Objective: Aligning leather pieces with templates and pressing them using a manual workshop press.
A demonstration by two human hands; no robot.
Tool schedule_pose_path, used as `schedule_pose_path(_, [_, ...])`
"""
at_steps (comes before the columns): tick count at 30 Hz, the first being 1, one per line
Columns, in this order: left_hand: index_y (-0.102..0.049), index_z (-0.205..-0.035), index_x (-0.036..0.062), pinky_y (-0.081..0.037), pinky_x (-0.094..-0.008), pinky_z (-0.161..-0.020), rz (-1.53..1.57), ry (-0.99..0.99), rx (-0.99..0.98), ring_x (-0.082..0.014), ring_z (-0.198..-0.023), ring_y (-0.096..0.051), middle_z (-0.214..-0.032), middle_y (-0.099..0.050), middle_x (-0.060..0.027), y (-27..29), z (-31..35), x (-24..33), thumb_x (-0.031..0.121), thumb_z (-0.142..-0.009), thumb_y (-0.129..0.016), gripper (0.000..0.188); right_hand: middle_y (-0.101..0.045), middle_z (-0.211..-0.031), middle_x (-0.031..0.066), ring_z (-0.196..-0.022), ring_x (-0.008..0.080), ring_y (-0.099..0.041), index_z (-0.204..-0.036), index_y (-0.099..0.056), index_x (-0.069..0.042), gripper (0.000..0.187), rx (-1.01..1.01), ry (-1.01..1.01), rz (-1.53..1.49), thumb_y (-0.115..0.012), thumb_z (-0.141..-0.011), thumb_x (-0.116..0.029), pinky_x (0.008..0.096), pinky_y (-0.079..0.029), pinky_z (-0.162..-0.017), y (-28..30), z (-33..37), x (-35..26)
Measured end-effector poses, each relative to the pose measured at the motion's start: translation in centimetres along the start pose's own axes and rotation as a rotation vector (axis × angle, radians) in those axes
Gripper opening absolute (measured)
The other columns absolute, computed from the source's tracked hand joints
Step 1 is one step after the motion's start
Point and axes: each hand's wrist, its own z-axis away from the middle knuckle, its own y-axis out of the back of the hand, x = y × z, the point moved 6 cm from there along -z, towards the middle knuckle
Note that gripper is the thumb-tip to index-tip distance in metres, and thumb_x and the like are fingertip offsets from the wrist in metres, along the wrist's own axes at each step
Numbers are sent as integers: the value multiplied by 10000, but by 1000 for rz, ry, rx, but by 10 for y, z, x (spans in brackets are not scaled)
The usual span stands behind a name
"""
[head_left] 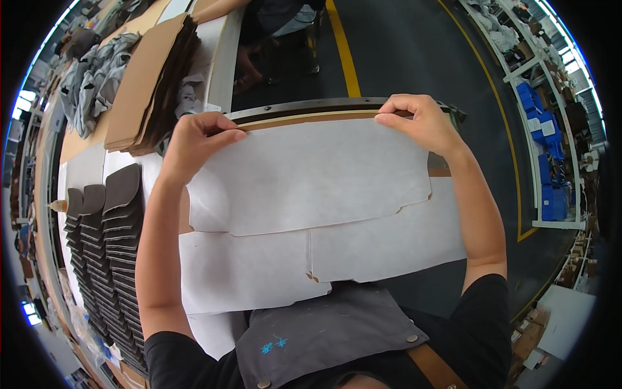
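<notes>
A wide white panel (pixel 311 175) with notched lower corners and a thin tan edge lies in front of me. My left hand (pixel 194 146) pinches its far left corner between thumb and fingers. At the far right corner, my right hand (pixel 424 123) pinches the same edge, fingers curled. Just beyond that edge a dark metal strip (pixel 291 107) with small rivets runs across. Two more white pieces lie partly under the panel on the side nearer me: a left white piece (pixel 253 266) and a right white piece (pixel 389 227). What they rest on is mostly hidden.
On the left table stand a stack of brown panels (pixel 146 78), crumpled grey cloth (pixel 97 78) and overlapping rows of dark grey pieces (pixel 120 214). Another person's arm (pixel 217 8) reaches in at the top. Right, past a yellow floor line (pixel 502 110), a shelf holds blue bins (pixel 544 126).
</notes>
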Motion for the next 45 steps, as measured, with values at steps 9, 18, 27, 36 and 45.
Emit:
schedule_pose_path(9, [-680,-817,20,-354,-183,-593,43,53,-24,-20,-643,-461,-714,-585,52,20,9,11,173,-860,-739,170,-542,-779,-18,-721,61,-458,-942,-627,21,197,-160,52,7,-524,-970,-145,221,-379,-678,14,21,-11])
schedule_pose_path(18, [-678,-821,34,-331,-194,-631,-27,10,-77,-19,-681,-420,-714,-531,78,20,7,5,210,-890,-719,194,-613,-753,-15,-714,59,-510,-960,-683,-17,182,-106,132,-65,-603,-934,-178,229,-409,-658,9,18,-9])
schedule_pose_path(27, [-669,-835,12,-344,-209,-608,6,26,-109,-32,-680,-427,-720,-537,65,23,-2,-5,226,-903,-698,227,-478,-679,-70,-632,21,-384,-822,-613,-17,165,-21,122,-108,-632,-919,-150,204,-331,-579,2,11,-13])
schedule_pose_path(36, [-624,-859,6,-349,-197,-641,-87,-61,-179,-25,-710,-408,-745,-502,78,16,-4,-2,260,-983,-572,288,-492,-674,-36,-659,46,-419,-817,-604,-30,172,18,104,65,-569,-932,-154,225,-365,-605,6,9,-7])
schedule_pose_path(45, [-685,-981,20,-402,-205,-652,-3,-2,-200,-34,-716,-499,-797,-620,45,16,0,-8,239,-1000,-538,264,-407,-674,-71,-642,29,-337,-777,-519,-53,212,-9,29,37,-540,-960,-159,214,-301,-576,5,5,5])
